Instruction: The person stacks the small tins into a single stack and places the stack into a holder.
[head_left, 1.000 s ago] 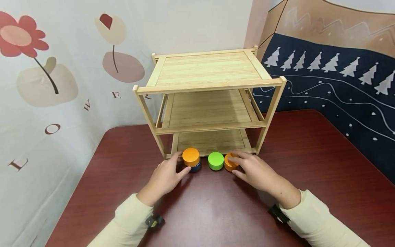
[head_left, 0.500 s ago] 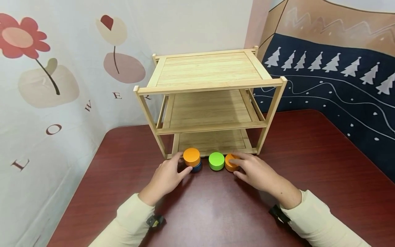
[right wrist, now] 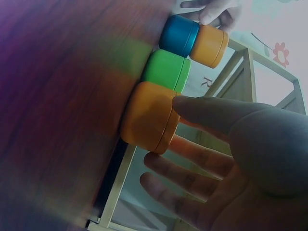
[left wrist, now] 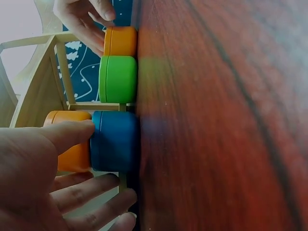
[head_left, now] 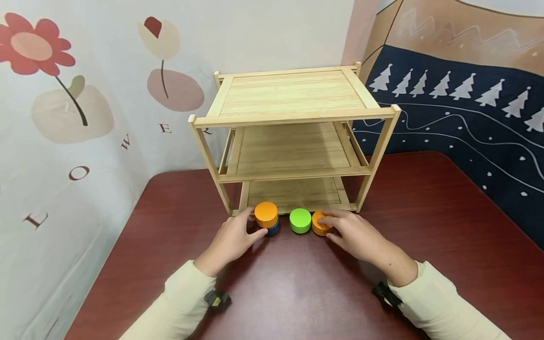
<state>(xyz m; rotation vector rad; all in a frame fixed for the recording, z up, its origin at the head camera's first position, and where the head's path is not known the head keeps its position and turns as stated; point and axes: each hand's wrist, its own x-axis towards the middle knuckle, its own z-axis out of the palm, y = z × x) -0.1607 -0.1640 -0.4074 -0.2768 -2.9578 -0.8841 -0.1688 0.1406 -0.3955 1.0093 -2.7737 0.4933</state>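
Note:
In the head view, my left hand (head_left: 231, 242) holds an orange round tin (head_left: 266, 215), thumb in front and fingers round its left side. That tin sits stacked on a blue tin (left wrist: 114, 142), and the left wrist view shows the thumb tip by the seam between them. My right hand (head_left: 358, 237) grips a second orange tin (right wrist: 148, 115), which stands on the table; its thumb lies at the lid edge, other fingers loosely spread. Between the two hands a green tin (head_left: 300, 221) stands upright on the table, close beside the right orange tin.
A three-tier wooden shelf (head_left: 293, 114) stands right behind the tins. The dark red table (head_left: 280, 293) reaches toward me and to both sides. Printed fabric walls (head_left: 272, 33) close off the back, left and right.
The whole head view has shifted slightly to the right. Both hands and the tins keep nearly the same places relative to each other.

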